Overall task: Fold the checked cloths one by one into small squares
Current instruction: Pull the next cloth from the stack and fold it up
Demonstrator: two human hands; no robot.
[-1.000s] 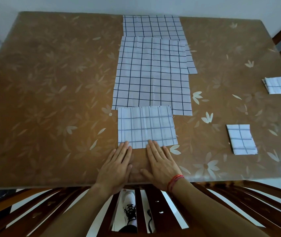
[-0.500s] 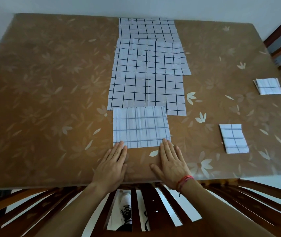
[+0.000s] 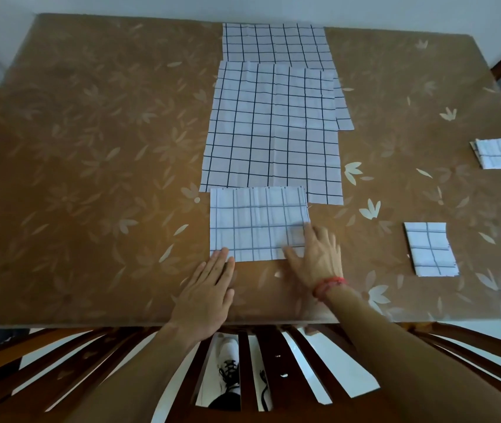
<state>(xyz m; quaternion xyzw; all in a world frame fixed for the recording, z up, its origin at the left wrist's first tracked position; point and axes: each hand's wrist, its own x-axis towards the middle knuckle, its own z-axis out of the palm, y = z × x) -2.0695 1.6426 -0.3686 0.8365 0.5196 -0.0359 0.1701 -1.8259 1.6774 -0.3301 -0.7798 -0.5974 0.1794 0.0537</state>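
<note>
Checked cloth (image 3: 258, 222), already folded down to a rectangle, lies at the lower centre of the frame on the brown table (image 3: 90, 148), its far edge overlapping the nearer of two flat cloths. Your left hand (image 3: 209, 288) lies flat and relaxed, fingertips touching the cloth's lower left corner. Your right hand (image 3: 316, 257) is spread flat over the lower right corner, gripping nothing, though it is somewhat blurred.

You appear to be pressing the fold flat before the next one. Judging by the two finished squares at the right, this piece needs folding again to reach their size. The next move likely calls for pinching the corners of one short side, carrying it across to the other, and matching the edges before you press down.

Above it, the near flat cloth (image 3: 270, 132) partly covers the far flat cloth (image 3: 273, 41) at the top centre; both wait unfolded. One finished square (image 3: 430, 248) sits at the lower right, the other (image 3: 499, 153) near the right edge, well apart.

You have no box, basket or tray in view; the finished squares lie directly on the table.
</note>
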